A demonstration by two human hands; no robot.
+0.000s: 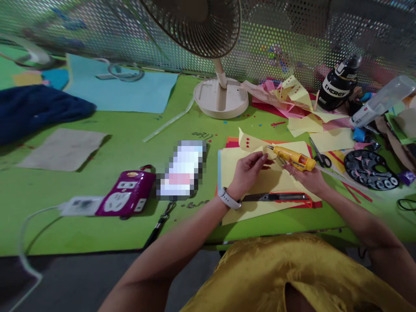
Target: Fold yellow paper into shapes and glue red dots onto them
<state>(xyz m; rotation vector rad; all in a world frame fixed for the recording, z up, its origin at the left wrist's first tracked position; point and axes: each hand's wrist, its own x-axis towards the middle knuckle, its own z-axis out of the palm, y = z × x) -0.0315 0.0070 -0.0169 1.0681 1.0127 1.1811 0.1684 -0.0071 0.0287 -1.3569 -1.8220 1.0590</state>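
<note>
My right hand is closed round a yellow glue gun, whose nozzle points left at a pale yellow paper piece marked with red diamonds. My left hand, a white watch on its wrist, pinches that paper piece at its lower edge. Both hands rest over a stack of yellow sheets on red and orange paper. A black box cutter lies on the stack just below my hands.
A beige fan base stands behind. Scissors, a black paint palette, a black bottle and paper scraps lie right. A purple power strip, a pixelated object, grey paper and blue cloth lie left.
</note>
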